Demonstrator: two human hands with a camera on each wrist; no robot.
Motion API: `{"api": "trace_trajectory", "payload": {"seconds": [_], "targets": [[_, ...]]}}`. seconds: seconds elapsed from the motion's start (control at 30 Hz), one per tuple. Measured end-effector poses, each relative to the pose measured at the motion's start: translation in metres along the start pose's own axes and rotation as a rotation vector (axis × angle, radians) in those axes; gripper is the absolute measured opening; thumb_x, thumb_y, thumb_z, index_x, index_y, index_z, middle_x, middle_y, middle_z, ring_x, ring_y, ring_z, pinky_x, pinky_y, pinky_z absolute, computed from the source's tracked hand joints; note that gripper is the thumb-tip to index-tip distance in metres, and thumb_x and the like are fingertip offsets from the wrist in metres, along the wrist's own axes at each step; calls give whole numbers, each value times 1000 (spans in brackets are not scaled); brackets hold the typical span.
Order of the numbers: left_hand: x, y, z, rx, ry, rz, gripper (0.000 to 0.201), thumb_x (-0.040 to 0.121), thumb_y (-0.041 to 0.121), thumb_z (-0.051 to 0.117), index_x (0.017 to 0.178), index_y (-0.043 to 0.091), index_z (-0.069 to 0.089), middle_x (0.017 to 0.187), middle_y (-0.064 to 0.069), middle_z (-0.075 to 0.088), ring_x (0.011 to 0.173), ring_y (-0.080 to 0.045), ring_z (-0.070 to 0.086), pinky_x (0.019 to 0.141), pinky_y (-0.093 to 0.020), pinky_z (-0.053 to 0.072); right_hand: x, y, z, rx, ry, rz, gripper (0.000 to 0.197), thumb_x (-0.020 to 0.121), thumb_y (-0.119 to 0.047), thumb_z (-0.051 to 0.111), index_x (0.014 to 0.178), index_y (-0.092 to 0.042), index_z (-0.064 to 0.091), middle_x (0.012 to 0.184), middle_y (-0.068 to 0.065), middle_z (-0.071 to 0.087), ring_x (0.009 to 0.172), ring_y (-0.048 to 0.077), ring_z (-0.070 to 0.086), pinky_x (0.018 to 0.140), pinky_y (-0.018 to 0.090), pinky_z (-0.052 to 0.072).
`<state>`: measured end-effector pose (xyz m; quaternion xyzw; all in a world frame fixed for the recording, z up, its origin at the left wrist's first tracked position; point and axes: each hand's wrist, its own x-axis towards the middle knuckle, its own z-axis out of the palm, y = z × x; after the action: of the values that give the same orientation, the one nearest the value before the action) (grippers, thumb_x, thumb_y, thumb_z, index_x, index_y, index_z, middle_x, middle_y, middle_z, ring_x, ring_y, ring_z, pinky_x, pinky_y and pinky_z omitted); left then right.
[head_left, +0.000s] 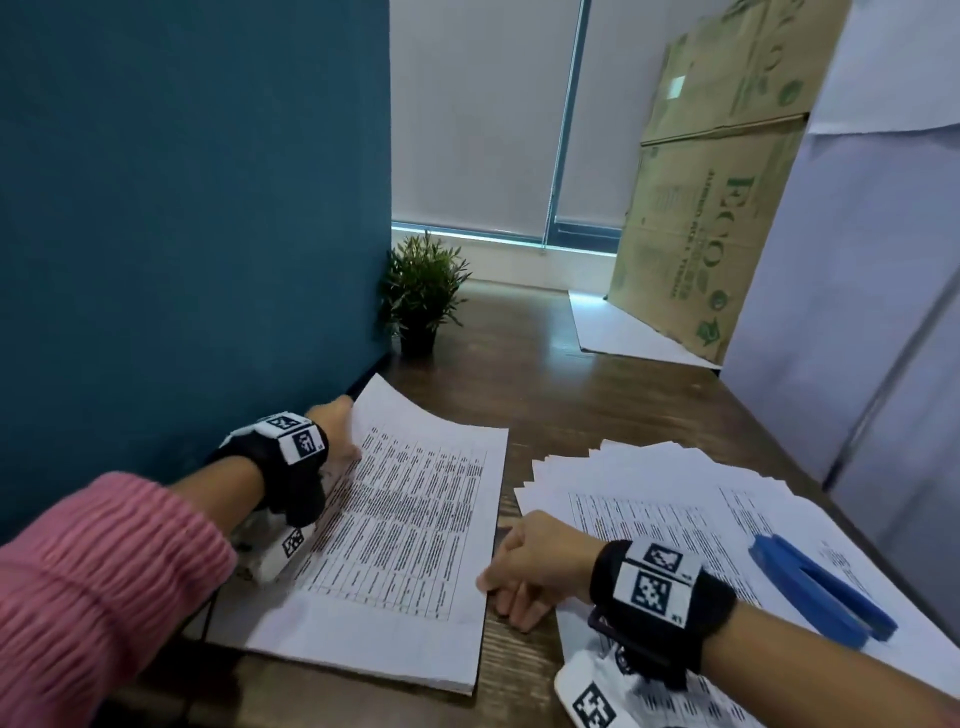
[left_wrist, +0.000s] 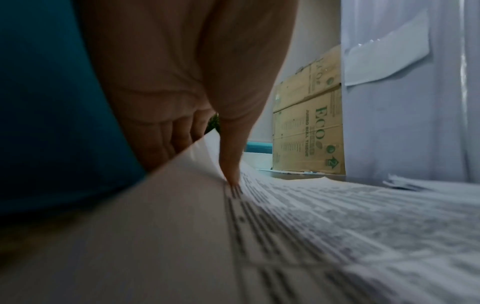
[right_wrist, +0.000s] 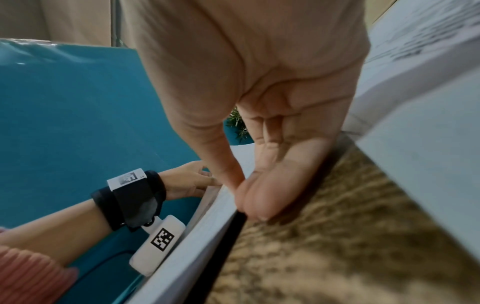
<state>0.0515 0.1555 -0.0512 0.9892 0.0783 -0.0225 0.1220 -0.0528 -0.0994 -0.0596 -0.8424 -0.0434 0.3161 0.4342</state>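
The printed stack (head_left: 410, 519) lies on the left of the worktop (head_left: 545, 374), close against the teal partition (head_left: 182, 208). The left hand (head_left: 337, 431) pinches its far left corner, thumb on top and fingers (left_wrist: 166, 135) underneath, so that corner curls up off the wood. The right hand (head_left: 535, 566) nips the near right edge between thumb and curled fingers (right_wrist: 259, 197), probably to steady the sheets and square them up. To the right, a fanned pile (head_left: 675, 499) sits under a blue stapler (head_left: 821, 592), likely waiting its turn
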Motion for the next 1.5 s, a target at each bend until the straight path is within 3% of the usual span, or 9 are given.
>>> {"api": "trace_trajectory", "payload": {"seconds": [0.1, 0.33, 0.57, 0.7, 0.8, 1.07, 1.27, 1.37, 1.5], "targets": [[0, 2, 2, 114, -48, -20, 77, 78, 29, 73, 137, 5, 30, 129, -18, 54, 114, -32, 56, 86, -33, 45, 0, -2, -1, -9, -1, 31, 23, 83, -9, 68, 63, -4, 58, 51, 7, 60, 39, 13, 57, 46, 23, 54], [-13, 23, 6, 403, 23, 64, 42, 93, 30, 51, 130, 11, 44, 128, -15, 45, 117, -33, 50, 95, -39, 43, -15, -1, -13, -53, 91, -96, 20, 86, -15, 66, 69, -10, 55, 56, 8, 61, 40, 15, 56, 45, 23, 53], [-62, 108, 4, 215, -104, 598, 43, 93, 30, 53, 134, 20, 46, 130, -7, 46, 118, -23, 50, 97, -27, 38, -55, 32, -85, -581, 569, -269, 13, 87, -32, 63, 92, -21, 66, 99, -4, 66, 80, 6, 56, 79, 24, 46], [-102, 152, 22, 183, -232, 879, 42, 95, 27, 48, 137, 23, 46, 136, -3, 44, 122, -19, 47, 102, -29, 38, -68, 66, -102, -875, 270, 5, 66, 83, -55, 60, 140, -31, 38, 145, -1, 37, 130, 17, 40, 107, 29, 33], [-125, 171, 38, 227, -314, 994, 46, 95, 31, 49, 141, 27, 40, 143, 0, 39, 129, -17, 41, 106, -36, 38, -78, 82, -102, -932, 104, 58, 85, 77, -61, 62, 147, -38, 19, 158, -2, 14, 144, 17, 19, 117, 34, 22], [-152, 178, 59, 410, -433, 1063, 69, 91, 46, 52, 149, 36, 15, 159, 5, 6, 144, -20, 15, 114, -43, 25, -113, 95, -111, -929, 67, -42, 71, 73, -57, 69, 136, -45, 38, 145, -16, 37, 132, 7, 36, 110, 28, 31], [-154, 180, 69, 497, -428, 1108, 69, 93, 54, 41, 149, 36, 6, 159, -2, 1, 144, -26, 10, 114, -44, 23, -112, 105, -153, -987, 667, 99, 43, 83, -50, 60, 120, -30, 52, 118, -2, 58, 106, 17, 54, 89, 32, 45], [-154, 180, 70, 518, -429, 1116, 69, 94, 53, 39, 150, 34, 3, 159, -3, -1, 143, -29, 9, 114, -46, 24, -105, 112, -171, -989, 523, 417, 50, 82, -56, 58, 115, -18, 56, 109, 1, 63, 101, 20, 58, 82, 30, 48], [-156, 178, 74, 540, -441, 1104, 68, 95, 52, 36, 149, 34, 0, 159, -4, -6, 144, -32, 5, 113, -50, 24, -98, 106, -180, -821, 417, 428, 34, 86, -50, 58, 93, -17, 58, 85, -2, 59, 74, 15, 58, 61, 27, 53]]}}
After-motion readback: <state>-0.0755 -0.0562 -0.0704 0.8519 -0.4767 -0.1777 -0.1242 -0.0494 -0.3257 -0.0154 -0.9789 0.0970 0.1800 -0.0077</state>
